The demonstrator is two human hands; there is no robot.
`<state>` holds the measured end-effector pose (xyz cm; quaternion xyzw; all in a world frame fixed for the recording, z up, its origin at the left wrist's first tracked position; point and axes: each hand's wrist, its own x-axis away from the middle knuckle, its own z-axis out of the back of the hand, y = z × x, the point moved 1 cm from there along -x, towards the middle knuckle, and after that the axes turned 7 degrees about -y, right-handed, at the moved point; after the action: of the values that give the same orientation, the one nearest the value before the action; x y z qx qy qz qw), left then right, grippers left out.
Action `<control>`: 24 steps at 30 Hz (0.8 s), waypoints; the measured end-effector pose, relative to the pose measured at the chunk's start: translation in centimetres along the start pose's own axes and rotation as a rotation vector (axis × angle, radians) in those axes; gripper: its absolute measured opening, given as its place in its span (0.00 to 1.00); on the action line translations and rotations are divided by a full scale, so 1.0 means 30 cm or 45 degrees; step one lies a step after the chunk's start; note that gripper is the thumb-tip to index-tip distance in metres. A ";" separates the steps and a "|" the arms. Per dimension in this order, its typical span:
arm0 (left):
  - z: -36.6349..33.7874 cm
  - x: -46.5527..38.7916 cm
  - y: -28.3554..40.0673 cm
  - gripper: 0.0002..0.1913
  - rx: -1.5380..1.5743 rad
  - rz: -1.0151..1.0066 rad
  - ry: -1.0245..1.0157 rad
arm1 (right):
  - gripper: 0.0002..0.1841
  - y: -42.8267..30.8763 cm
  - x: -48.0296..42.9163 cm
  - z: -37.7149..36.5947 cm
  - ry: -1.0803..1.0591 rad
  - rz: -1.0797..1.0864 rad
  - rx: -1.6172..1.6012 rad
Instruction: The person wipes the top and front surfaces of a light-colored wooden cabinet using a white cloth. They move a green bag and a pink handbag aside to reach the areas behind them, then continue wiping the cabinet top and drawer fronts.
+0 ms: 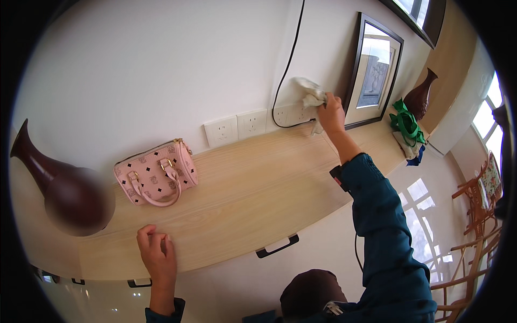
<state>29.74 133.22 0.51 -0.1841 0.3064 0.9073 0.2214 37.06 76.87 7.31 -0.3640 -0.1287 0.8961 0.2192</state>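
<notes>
My right hand point(333, 113) grips a crumpled pale cloth point(313, 95), raised close to the white wall by the power sockets point(280, 116). Part of the cloth hangs below my fingers and partly covers the rightmost socket. A black cable point(288, 68) runs down the wall and bends in towards that socket. Over the front of the light wood cabinet top point(242, 173) is my left hand point(157, 250), fingers loosely curled and holding nothing. Beyond it a pink handbag point(155, 171) with a dark diamond pattern lies against the wall.
A dark red vase point(78, 202) stands at the left. To the right, a black-framed picture point(373, 72) leans on the wall, near a second vase point(420, 95) and a green bag point(406, 123). Black handles point(278, 246) line the cabinet front. Wooden chairs point(480, 198) stand on the glossy floor.
</notes>
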 end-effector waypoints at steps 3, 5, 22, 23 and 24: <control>-0.002 0.004 0.003 0.06 -0.039 -0.016 0.015 | 0.17 0.001 -0.007 -0.026 0.049 -0.132 0.006; -0.004 0.004 0.004 0.06 -0.061 -0.030 0.010 | 0.18 -0.046 0.028 -0.069 0.031 -0.115 -0.001; -0.010 0.006 -0.006 0.06 0.020 0.023 0.032 | 0.19 -0.139 0.094 -0.117 -0.143 -0.042 -0.122; -0.012 0.005 -0.007 0.06 0.017 0.014 0.024 | 0.20 -0.166 0.113 -0.122 -0.147 0.052 -0.151; -0.013 0.004 -0.009 0.06 0.030 0.028 0.022 | 0.20 -0.185 0.132 -0.120 -0.280 0.111 -0.232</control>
<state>29.87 133.19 0.03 -0.1860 0.3210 0.9044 0.2108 38.75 83.87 4.58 -0.2873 -0.2166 0.9238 0.1306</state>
